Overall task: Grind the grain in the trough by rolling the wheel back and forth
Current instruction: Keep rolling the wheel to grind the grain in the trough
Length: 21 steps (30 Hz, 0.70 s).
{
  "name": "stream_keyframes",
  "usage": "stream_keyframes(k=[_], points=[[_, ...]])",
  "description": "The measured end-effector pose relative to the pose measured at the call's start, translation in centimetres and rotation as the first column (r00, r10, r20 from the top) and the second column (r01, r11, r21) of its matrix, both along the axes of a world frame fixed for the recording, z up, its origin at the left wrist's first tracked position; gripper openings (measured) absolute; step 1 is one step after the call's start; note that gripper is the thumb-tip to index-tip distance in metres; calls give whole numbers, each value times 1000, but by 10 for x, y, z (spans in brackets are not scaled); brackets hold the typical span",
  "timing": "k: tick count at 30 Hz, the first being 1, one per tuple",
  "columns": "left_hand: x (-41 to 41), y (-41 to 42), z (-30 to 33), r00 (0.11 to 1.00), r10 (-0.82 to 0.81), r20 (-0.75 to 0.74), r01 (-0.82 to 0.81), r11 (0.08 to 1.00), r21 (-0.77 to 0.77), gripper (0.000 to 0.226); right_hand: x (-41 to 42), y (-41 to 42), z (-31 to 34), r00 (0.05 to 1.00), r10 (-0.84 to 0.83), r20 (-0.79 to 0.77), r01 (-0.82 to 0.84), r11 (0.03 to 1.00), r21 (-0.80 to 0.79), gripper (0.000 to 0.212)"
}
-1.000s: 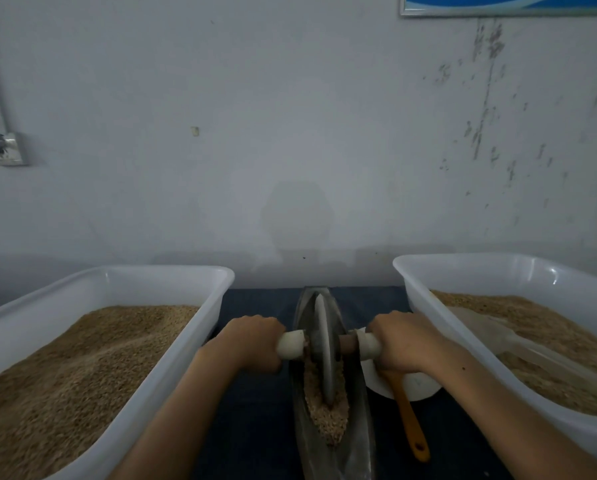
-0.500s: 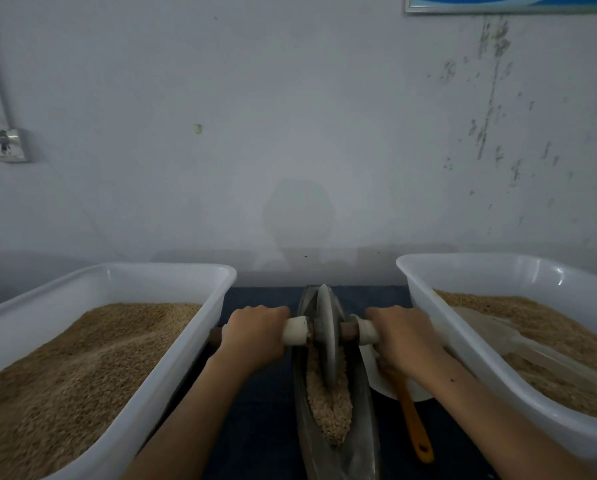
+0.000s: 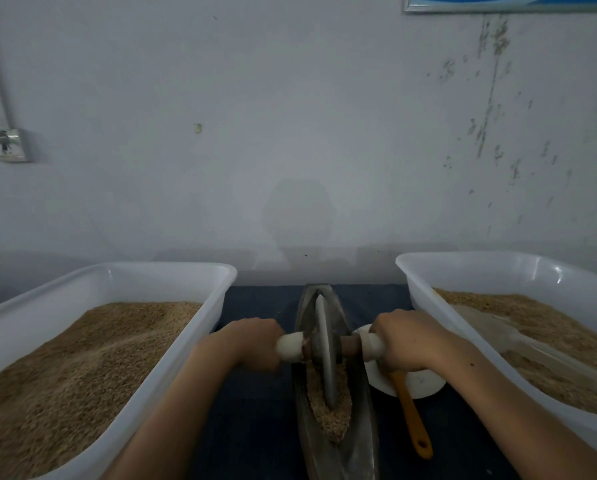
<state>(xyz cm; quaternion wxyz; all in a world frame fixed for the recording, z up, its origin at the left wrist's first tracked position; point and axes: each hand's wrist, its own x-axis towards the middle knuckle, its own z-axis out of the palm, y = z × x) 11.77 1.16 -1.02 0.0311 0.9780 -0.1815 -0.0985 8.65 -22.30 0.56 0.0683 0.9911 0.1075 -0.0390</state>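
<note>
Both of my hands are closed on the axle handles: left hand just left of the trough, right hand just right of it. I see the wheel upright in the trough's middle, its rim bedded in grain. Two white tubs of grain flank the trough: left tub, right tub. Just right of the trough lies an orange-handled tool in a white bowl.

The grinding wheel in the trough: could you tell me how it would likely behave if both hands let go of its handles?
The wheel is thin and stands on edge, so it would probably tip. It looks like metal, likely heavy for its size. The narrow trough and the grain might check its roll.
</note>
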Motion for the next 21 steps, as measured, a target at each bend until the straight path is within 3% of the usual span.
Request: stream_keyframes(k=[3,6,8,11,15,21], points=[[-1,-1,-1,997,19,69,-20,1000,20,37,4,0,-6,995,-1,99,0,1000,13,16],[-1,-3,-5,964,27,265,-43,998,55,35,5,1,-13,969,-9,248,-4,999,54,5],[0,-5,-9,914,41,404,-66,997,47,32,5,2,-19,929,-23,369,-8,997,83,15],[0,-5,-13,886,58,461,-71,997,11,29,5,3,-24,882,-19,471,-26,996,90,20],[-1,-2,-11,926,38,377,-52,998,27,33,2,4,-17,921,-16,389,-9,998,61,17],[-1,-4,-3,981,15,192,-31,996,80,40,3,-2,-3,998,6,63,-8,1000,29,12]])
